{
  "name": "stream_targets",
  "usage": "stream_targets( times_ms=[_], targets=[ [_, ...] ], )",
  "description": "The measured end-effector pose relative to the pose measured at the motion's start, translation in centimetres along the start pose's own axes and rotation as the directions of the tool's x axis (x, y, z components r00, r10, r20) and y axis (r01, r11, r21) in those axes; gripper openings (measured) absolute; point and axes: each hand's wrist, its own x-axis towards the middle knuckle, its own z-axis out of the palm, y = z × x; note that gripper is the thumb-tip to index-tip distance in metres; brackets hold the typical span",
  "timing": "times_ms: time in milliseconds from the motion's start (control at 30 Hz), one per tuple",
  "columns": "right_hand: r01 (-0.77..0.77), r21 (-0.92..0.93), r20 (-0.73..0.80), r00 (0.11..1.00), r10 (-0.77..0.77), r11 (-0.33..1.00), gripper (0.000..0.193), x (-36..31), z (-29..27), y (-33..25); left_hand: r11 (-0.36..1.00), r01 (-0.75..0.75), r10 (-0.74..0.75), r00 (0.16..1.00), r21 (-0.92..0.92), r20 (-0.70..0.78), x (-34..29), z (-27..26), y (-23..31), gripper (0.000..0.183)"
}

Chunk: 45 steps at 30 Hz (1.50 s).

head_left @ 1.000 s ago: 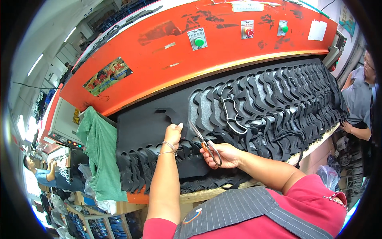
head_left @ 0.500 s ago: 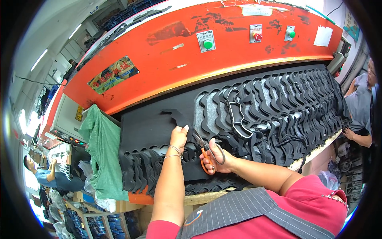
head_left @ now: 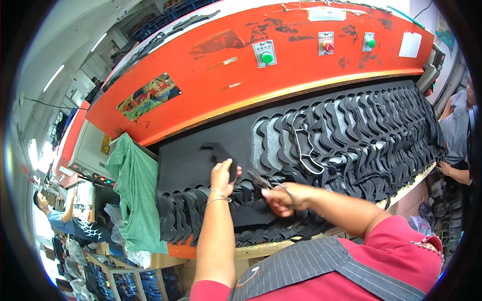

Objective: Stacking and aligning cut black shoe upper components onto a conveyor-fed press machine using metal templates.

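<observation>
My left hand (head_left: 224, 177) is closed around a dark strip of black foam (head_left: 233, 170), with the thumb on top. Blurred black shapes lie just beyond it, and I cannot tell if they belong to the strip. To its right, my right hand (head_left: 284, 197) grips scissors (head_left: 258, 178), their blades pointing up and left toward the left hand. The fingers cover most of the scissor handles. Beneath both hands lies a black foam sheet (head_left: 193, 168), cut into rows of wavy strips (head_left: 341, 118). A wavy metal cutting die (head_left: 303, 145) rests among these strips.
Behind the sheet rises an orange-red press (head_left: 221, 70) with green buttons (head_left: 266, 58) and a red one (head_left: 328, 47). Green cloth (head_left: 131, 190) drapes at the left. One person (head_left: 457, 130) stands at the far right, another (head_left: 63, 215) sits at the far left.
My right hand has turned the scissors over, so the back of the hand now faces up and the orange handles are hidden. The left hand has shifted slightly, with the strip drawn closer.
</observation>
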Motion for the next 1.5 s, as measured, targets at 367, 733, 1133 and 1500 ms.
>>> stream_targets(
  times_ms=[367,733,1133,1500],
  targets=[
    [-0.636,-0.770,-0.014,0.107,-0.994,-0.058,0.021,-8.1,-3.3,-39.8,0.153,-0.521,0.641,0.699,0.840,0.316,-12.6,-5.3,6.6,0.029],
    [0.095,-0.995,-0.044,-0.411,-0.911,0.005,0.038,-3.9,-7.2,-41.1,-0.306,-0.597,0.090,0.757,0.742,0.647,-12.4,-5.3,-4.6,0.073],
    [-0.445,-0.839,-0.459,0.266,-0.848,0.314,0.068,-0.8,-5.2,1.1,-0.301,-0.564,0.373,0.672,0.768,0.640,-0.8,-6.5,-2.9,0.038],
    [0.654,-0.178,-0.739,0.405,-0.539,0.736,0.027,-8.6,-7.0,2.4,-0.244,-0.595,0.385,0.665,0.766,0.640,-5.3,-0.7,2.3,0.041]
  ],
)
